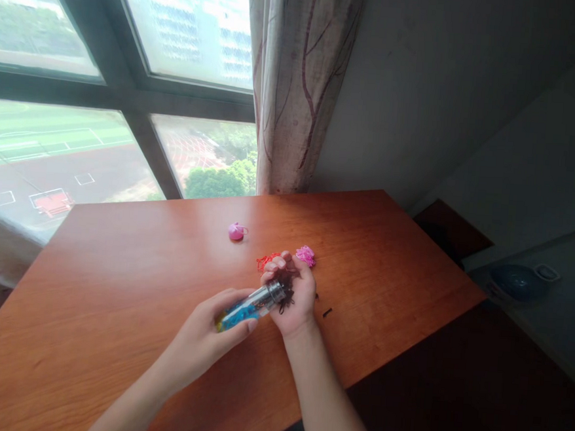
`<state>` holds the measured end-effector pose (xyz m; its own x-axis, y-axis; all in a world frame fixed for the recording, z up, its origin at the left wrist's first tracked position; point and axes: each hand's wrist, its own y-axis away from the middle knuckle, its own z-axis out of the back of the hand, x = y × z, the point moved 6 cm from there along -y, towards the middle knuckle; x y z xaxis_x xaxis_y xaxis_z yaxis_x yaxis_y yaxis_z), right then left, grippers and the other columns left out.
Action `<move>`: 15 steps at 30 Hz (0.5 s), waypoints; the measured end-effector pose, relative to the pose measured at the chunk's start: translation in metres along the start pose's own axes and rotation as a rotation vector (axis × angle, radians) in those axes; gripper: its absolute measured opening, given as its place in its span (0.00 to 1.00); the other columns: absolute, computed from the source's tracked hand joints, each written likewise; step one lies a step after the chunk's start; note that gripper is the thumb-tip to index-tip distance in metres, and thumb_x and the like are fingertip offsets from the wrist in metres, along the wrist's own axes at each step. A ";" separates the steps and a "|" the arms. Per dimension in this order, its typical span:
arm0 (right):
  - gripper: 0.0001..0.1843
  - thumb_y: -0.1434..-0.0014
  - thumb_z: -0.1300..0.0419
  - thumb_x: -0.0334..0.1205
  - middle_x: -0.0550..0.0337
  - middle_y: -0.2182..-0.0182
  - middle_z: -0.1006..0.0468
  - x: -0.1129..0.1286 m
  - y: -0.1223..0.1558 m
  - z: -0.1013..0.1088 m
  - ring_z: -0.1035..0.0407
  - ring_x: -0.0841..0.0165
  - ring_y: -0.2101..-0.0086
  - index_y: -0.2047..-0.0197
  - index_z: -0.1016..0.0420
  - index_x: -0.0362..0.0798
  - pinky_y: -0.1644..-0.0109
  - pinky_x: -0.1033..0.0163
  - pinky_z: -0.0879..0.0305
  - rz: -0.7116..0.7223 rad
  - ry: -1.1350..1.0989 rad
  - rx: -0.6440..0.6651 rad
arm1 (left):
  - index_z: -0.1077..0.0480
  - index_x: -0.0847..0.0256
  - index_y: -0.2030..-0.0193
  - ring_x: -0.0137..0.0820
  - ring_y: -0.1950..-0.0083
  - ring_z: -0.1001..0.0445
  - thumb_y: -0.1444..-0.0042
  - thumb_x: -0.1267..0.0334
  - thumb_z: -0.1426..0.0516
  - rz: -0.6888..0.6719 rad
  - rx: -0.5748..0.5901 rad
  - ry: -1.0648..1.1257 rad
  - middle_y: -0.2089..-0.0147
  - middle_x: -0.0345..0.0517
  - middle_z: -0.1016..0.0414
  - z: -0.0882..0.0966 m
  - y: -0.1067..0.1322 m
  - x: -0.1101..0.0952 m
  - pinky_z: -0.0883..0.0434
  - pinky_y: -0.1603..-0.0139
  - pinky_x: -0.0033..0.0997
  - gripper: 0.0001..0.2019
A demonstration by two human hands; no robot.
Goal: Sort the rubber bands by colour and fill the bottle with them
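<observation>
My left hand [224,319] is wrapped round a clear bottle [254,307], tilted with its mouth toward my right palm. Blue elastic bands fill its middle, with yellow ones at the bottom and dark ones near the mouth. My right hand [301,295] is turned palm up, its fingers curled into a cup. Black elastic bands [286,293] lie in that palm, right at the bottle's mouth. Behind my right fingers are a pile of red elastic bands [266,262] and a pile of pink elastic bands [305,255] on the table.
A pink lid [236,231] with a loop sits farther back on the brown wooden table [115,282]. A stray black band [327,311] lies right of my right wrist. Beyond the table are a window and a patterned curtain [295,111].
</observation>
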<state>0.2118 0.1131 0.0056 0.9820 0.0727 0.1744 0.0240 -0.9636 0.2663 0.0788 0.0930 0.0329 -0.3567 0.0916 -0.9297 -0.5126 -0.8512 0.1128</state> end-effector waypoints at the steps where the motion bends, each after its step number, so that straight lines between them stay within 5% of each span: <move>1: 0.03 0.46 0.38 0.36 0.67 0.74 0.30 0.000 0.000 0.000 0.34 0.75 0.71 0.68 0.27 0.47 0.68 0.71 0.32 -0.002 -0.006 -0.001 | 0.27 0.60 0.44 0.43 0.49 0.24 0.43 0.55 0.40 -0.001 0.006 0.001 0.48 0.49 0.21 0.000 0.000 0.000 0.29 0.47 0.35 0.22; 15: 0.10 0.41 0.38 0.46 0.67 0.76 0.32 0.010 0.001 -0.005 0.36 0.77 0.74 0.67 0.27 0.47 0.74 0.75 0.37 0.022 0.014 0.046 | 0.26 0.58 0.45 0.44 0.47 0.25 0.44 0.55 0.39 0.005 0.086 0.031 0.48 0.48 0.21 0.004 0.003 0.004 0.30 0.45 0.35 0.21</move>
<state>0.2209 0.1145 0.0121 0.9797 0.0549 0.1929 0.0116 -0.9757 0.2189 0.0723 0.0931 0.0311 -0.3360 0.0706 -0.9392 -0.5763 -0.8041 0.1458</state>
